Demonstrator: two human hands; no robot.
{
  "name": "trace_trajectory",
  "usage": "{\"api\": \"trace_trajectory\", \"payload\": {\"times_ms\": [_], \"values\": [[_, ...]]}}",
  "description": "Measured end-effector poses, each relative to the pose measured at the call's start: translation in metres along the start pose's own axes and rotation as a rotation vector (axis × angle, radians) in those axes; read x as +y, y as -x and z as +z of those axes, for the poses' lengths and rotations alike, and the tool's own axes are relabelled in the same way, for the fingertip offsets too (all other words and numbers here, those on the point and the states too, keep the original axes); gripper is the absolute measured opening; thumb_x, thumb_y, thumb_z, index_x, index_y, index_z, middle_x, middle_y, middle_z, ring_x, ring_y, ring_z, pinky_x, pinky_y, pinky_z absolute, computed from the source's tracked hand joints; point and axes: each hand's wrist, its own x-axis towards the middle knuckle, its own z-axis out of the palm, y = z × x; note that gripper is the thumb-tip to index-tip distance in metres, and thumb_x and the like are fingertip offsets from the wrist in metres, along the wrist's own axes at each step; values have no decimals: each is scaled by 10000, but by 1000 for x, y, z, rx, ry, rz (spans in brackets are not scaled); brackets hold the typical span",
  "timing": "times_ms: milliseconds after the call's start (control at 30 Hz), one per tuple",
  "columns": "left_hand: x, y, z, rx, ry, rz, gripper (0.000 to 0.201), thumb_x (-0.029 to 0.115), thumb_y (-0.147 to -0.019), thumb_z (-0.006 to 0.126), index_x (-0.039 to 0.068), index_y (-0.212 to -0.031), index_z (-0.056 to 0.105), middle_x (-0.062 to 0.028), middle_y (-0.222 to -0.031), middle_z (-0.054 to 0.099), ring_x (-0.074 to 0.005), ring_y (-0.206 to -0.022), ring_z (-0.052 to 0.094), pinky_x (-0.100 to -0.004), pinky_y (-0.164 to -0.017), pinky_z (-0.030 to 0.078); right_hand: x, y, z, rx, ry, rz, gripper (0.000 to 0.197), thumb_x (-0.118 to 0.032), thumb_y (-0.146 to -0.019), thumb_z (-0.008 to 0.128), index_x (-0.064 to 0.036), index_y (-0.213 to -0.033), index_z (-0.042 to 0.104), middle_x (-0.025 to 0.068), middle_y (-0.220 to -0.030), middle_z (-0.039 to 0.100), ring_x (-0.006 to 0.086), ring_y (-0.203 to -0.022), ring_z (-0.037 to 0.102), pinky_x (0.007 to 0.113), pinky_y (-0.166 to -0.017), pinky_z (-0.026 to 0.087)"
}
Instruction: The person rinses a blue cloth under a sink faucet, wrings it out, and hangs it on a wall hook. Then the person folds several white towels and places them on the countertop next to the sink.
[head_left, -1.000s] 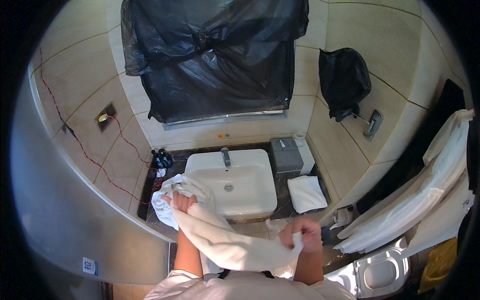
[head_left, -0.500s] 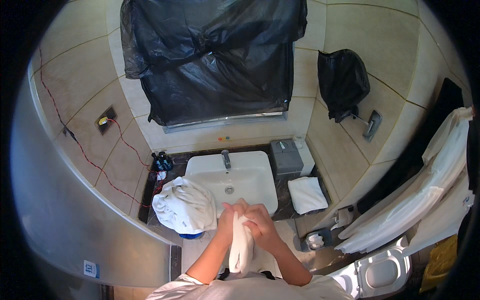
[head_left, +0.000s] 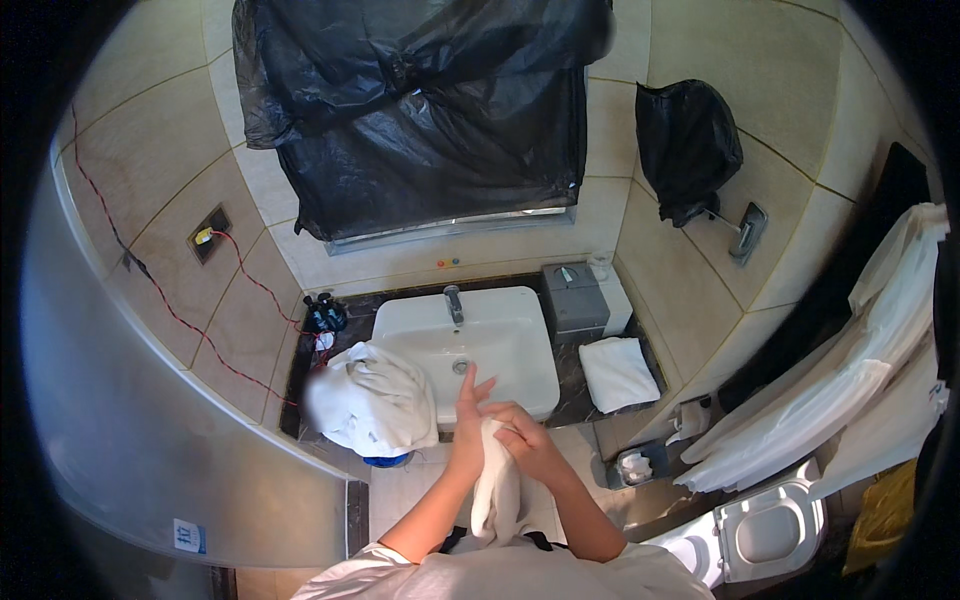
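A long white cloth (head_left: 493, 492), folded narrow, hangs down in front of my body. My right hand (head_left: 526, 442) closes on its upper end, thumb along the top. My left hand (head_left: 468, 425) is against the cloth's left side, with fingers stretched out and apart over the front of the sink. Both hands meet at the near rim of the white washbasin (head_left: 535, 365). Beyond them are its drain and chrome faucet (head_left: 454, 305). To the left, a bundled white towel (head_left: 375, 400) overlaps the basin's edge.
A folded white towel (head_left: 619, 374) lies on the right counter near a grey box (head_left: 575, 300). Dark bottles (head_left: 326, 313) stand at the left. At lower right are a toilet (head_left: 768, 535) and a small bin (head_left: 607, 474). A frosted panel (head_left: 170, 440) borders the left.
The fingers of my left hand have opened and stretched forward from around the cloth. My right hand has kept its hold and moved slightly right.
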Motion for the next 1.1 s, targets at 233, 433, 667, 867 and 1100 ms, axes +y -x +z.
{"api": "trace_trajectory", "payload": {"times_ms": [233,433,667,867,1100], "values": [[-21,10,-30,-134,-129,-165,382,253,-877,559,40,-1188,495,-124,-1041,555,-243,-1017,499,-352,-917,374,32,18,-27,344,-33,37,159,-57,-832,595,-26,-985,563,40,-950,612,101,-824,538,247,-780,439],[-48,33,-38,-437,-360,-130,341,268,-829,631,14,-1054,593,-124,-1008,601,-254,-928,572,-322,-839,432,11,23,-44,528,-263,-82,118,29,-805,604,-27,-857,515,92,-1011,600,118,-848,545,250,-773,442],[-70,32,-11,-479,-557,-151,363,307,-786,644,43,-1034,626,-150,-1003,622,-298,-899,593,-372,-779,468,-1,39,-65,576,-231,-125,158,55,-797,602,-39,-876,503,101,-1039,573,127,-884,531,257,-791,437],[-85,38,7,-376,-716,-129,324,205,-728,569,64,-1011,637,-207,-895,629,-377,-849,596,-421,-764,475,7,52,-79,556,-175,-169,177,70,-787,601,-37,-888,504,86,-1021,565,127,-873,528,251,-775,440],[-40,-5,-17,-418,-764,-238,293,152,-646,555,49,-890,679,-222,-821,639,-366,-793,621,-390,-734,484,38,84,-124,641,-4,41,145,51,-802,592,-43,-889,524,54,-1045,559,90,-821,517,218,-746,416]]}}
